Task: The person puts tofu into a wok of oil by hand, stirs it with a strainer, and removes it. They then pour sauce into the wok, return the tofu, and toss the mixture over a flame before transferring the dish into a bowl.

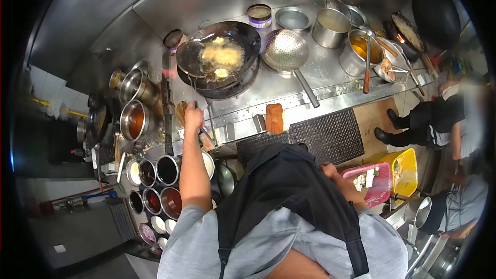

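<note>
My left hand is wrapped round the handle of a wire strainer, whose round mesh head lies over the left side of a black wok. Pale yellow pieces of food bubble in oil inside the wok, right of the strainer. Down by the right side of my black apron is my right hand, its fingers bent in; what they hold, if anything, is hidden. A perforated ladle rests on the steel counter right of the wok, handle toward me. A folded brown cloth lies on the counter's front edge.
Steel pots and a pot of orange liquid stand at the back right. Sauce containers fill the lower left. Pink and yellow bins sit at the right, near two people.
</note>
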